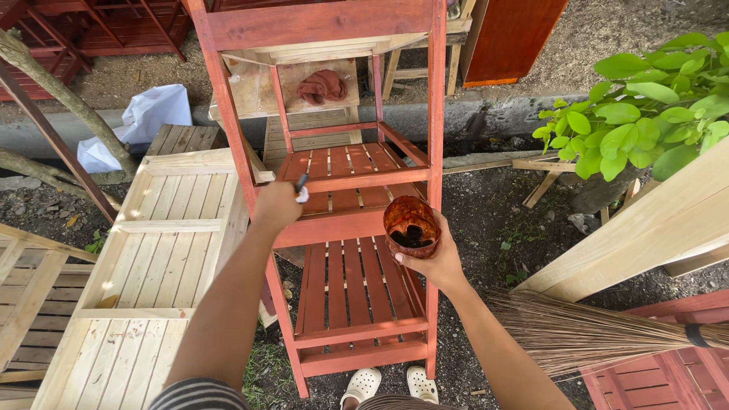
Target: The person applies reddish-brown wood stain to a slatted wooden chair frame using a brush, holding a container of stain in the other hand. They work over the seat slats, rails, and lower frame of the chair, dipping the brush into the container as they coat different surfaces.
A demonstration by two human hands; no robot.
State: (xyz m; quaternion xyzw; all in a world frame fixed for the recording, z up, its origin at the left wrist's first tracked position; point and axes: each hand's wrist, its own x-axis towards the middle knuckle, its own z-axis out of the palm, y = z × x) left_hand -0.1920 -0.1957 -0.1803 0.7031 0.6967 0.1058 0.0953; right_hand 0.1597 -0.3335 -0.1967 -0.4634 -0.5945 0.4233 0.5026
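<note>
A tall wooden shelf rack [334,228], stained reddish-brown, stands right in front of me with slatted shelves. My left hand [277,205] grips a paintbrush [301,186] and holds its tip against the front rail of the middle shelf. My right hand [433,262] holds a stain-smeared cup [411,225] with dark liquid inside, level with the same rail at the rack's right post. A reddish rag [321,86] lies on a bare wooden board behind the rack.
An unpainted slatted rack [152,258] lies flat at left. A stick broom [592,334] lies at right, over another red rack [668,372]. A leafy plant [645,106] grows at upper right. My white clogs [387,386] show below.
</note>
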